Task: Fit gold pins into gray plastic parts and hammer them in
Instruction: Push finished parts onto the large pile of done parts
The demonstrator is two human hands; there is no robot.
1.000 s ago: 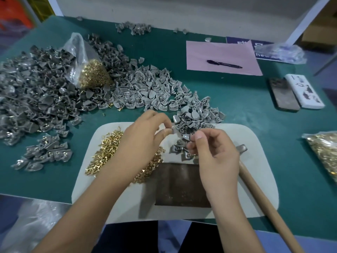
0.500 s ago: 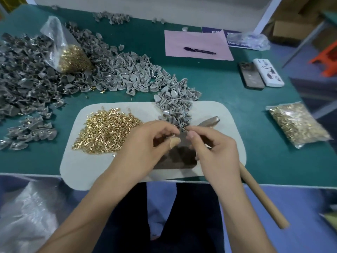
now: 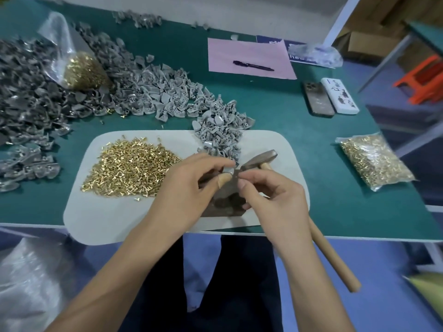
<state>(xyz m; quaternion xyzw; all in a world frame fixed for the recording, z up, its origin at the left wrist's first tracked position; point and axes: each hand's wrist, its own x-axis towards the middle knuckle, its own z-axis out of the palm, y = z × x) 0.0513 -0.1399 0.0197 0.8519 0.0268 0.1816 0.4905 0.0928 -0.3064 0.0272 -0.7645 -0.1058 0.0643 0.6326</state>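
- well, readable writing is scarce: the blue printed sheet [image 3: 272, 41] behind the pink paper [image 3: 249, 57] shows only cut-off white letters, too partial to read, and the white case [image 3: 340, 95] carries dark drawings but no legible words.
- left hand [image 3: 189, 188] is raised over the white mat [image 3: 100, 212], fingers curled, thumb and fingertips pinching a small gray plastic part [image 3: 229, 169] at its top edge.
- right hand [image 3: 273, 197] faces it from the right, forefinger and thumb pressed together right against that part; whether a pin sits between them is too small to tell.
- both forearms reach in from the bottom, meeting above a dark metal block [image 3: 223, 203] that lies on the mat near its front edge.
- loose gold pins [image 3: 129, 167] form a heap on the left half of the mat, just beside the left hand.
- a small pile of gray parts [image 3: 220, 135] spills across the mat's far edge, just beyond the fingers.
- hammer [image 3: 260, 159] lies on the mat behind the right hand, its wooden handle running under the wrist and out past the green table [image 3: 335, 212] edge.
- larger gray heap [image 3: 36, 104] covers the table's left side, with a clear bag of pins [image 3: 79, 68] resting on it.
- another sealed bag of pins [image 3: 376, 160] sits well apart on the right.
- a black pen [image 3: 253, 65] lies on the pink paper; a dark phone [image 3: 317, 99] lies touching the white case.
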